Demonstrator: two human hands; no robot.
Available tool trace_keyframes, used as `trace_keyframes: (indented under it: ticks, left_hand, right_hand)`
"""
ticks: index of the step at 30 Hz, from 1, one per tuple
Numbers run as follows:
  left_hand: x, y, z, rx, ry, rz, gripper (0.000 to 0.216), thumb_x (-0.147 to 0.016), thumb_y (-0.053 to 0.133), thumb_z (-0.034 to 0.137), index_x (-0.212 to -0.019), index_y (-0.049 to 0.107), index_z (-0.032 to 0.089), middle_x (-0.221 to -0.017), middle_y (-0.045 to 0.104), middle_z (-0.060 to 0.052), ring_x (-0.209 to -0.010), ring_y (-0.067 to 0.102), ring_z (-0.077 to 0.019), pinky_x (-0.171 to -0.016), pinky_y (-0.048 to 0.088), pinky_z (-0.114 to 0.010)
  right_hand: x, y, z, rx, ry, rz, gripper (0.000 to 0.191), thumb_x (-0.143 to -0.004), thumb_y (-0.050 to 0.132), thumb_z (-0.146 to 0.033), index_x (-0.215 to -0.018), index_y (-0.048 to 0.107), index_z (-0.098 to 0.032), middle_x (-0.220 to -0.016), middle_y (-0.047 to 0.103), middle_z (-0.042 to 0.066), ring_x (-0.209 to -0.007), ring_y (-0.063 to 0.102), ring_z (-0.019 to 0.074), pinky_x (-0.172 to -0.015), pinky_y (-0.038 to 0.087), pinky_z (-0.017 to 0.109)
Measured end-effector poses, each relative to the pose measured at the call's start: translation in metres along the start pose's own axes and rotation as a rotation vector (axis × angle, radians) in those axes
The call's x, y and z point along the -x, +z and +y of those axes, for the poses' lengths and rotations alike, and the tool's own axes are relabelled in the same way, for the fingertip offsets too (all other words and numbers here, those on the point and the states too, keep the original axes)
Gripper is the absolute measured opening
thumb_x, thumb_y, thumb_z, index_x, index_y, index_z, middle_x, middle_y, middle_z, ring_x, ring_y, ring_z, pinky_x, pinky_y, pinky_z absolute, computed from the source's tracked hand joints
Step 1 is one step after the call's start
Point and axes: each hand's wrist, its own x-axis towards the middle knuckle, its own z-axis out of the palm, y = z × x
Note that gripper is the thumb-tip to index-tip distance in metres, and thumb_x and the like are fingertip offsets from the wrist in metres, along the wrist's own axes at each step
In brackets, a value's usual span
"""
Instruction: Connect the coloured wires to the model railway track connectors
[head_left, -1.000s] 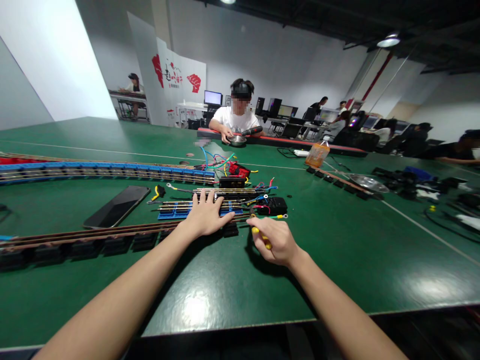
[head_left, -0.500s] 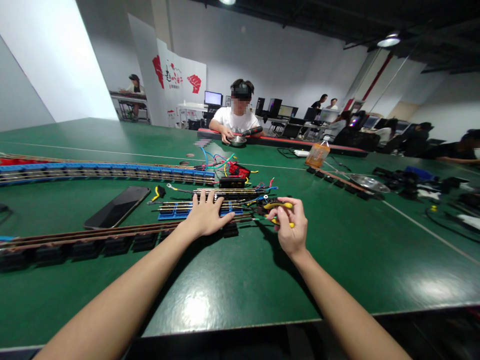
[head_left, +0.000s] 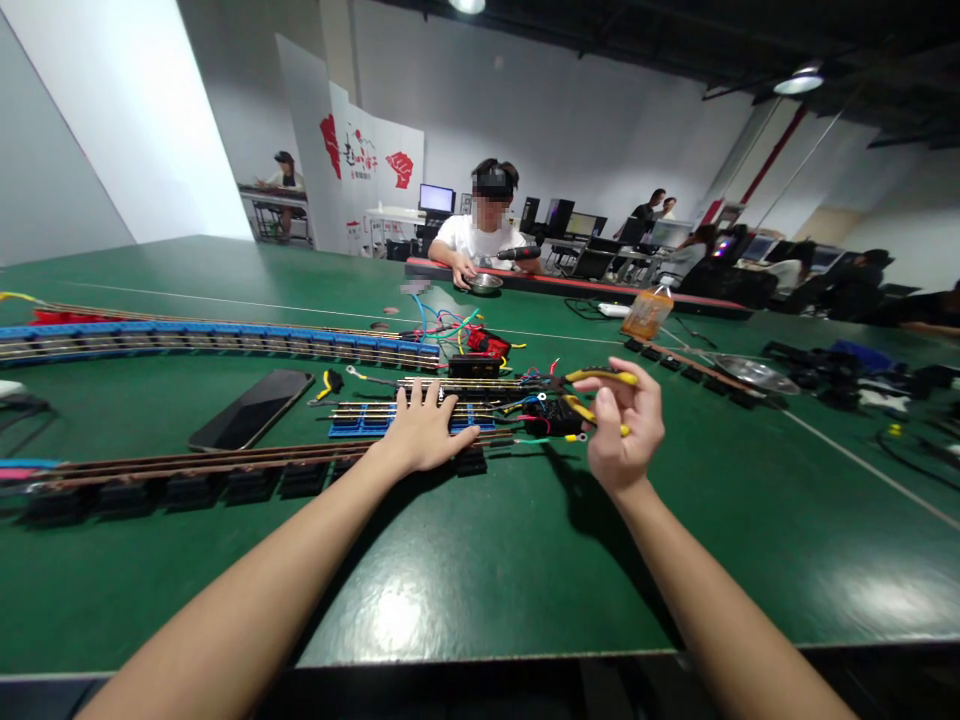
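My left hand [head_left: 421,432] lies flat with fingers spread across short metal conductor rails on a blue holder [head_left: 361,428]. My right hand [head_left: 628,432] is closed round yellow-handled pliers [head_left: 616,377], held above the table with the handles apart. The jaws point left, over a dark bundle of wires. Below the pliers, a green wire [head_left: 544,441] with a metal lug at its tip sticks out from the rail ends. A blue wire with a ring terminal [head_left: 541,398] lies a little above it. Copper-coloured rails on black supports [head_left: 255,478] run leftward from under my left hand.
A phone [head_left: 251,410] lies left of my hands. Behind it stretches a long blue-based rail [head_left: 225,345]. A red part with loose wires [head_left: 487,345] sits farther back. A bottle [head_left: 647,312] and metal dish [head_left: 756,374] stand right. Across the table, a person [head_left: 484,235] holds a bowl.
My right hand has moved right and slightly up with the pliers, away from the green wire, whose lug now shows. The pliers' handles are wider apart. My left hand stays on the rails.
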Motion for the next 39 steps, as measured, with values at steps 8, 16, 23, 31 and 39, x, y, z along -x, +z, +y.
trace_keyframes:
  ticks: [8,16,23,31,39]
  left_hand:
    - [0.0,0.0,0.0,0.012,-0.008,-0.02,0.082,-0.087,0.025,0.073,-0.142,0.047,0.016,-0.155,0.03,-0.02,-0.142,0.02,-0.0468,-0.111,0.018,-0.063]
    - [-0.001,0.0,0.0,0.01,-0.004,-0.022,0.083,-0.087,0.024,0.073,-0.142,0.047,0.016,-0.154,0.03,-0.021,-0.142,0.021,-0.0475,-0.111,0.019,-0.063]
    - [0.0,-0.001,0.001,-0.001,-0.001,-0.011,0.081,-0.087,0.024,0.073,-0.141,0.049,0.017,-0.153,0.033,-0.019,-0.142,0.022,-0.0455,-0.111,0.019,-0.062]
    - [-0.001,0.001,0.0,-0.005,-0.001,-0.008,0.081,-0.087,0.024,0.072,-0.14,0.049,0.017,-0.154,0.032,-0.02,-0.142,0.022,-0.0468,-0.111,0.019,-0.063]
    - [-0.001,0.0,0.0,-0.001,0.002,-0.015,0.083,-0.087,0.023,0.073,-0.141,0.048,0.016,-0.153,0.032,-0.021,-0.142,0.022,-0.0461,-0.111,0.02,-0.063]
  right_hand:
    - [-0.011,-0.006,0.059,0.138,0.08,0.078,0.031,-0.093,0.048,-0.035,-0.119,0.054,-0.018,-0.08,0.068,0.004,-0.074,0.069,0.0185,-0.066,0.055,0.032]
    - [-0.006,-0.008,0.06,0.166,0.142,-0.052,0.037,-0.095,0.048,-0.038,-0.127,0.048,-0.02,-0.093,0.069,0.006,-0.08,0.068,0.0174,-0.059,0.054,0.026]
    - [-0.003,-0.008,0.069,0.181,0.134,-0.165,0.039,-0.094,0.05,-0.042,-0.126,0.047,-0.02,-0.096,0.071,0.007,-0.08,0.069,0.0165,-0.06,0.056,0.025]
    - [0.001,-0.007,0.064,0.198,0.12,-0.118,0.039,-0.094,0.05,-0.043,-0.125,0.048,-0.02,-0.095,0.072,0.008,-0.079,0.07,0.0173,-0.059,0.057,0.025]
    - [0.001,-0.008,0.069,0.227,0.084,-0.19,0.032,-0.094,0.051,-0.039,-0.12,0.052,-0.02,-0.091,0.072,0.006,-0.079,0.07,0.0168,-0.064,0.055,0.026]
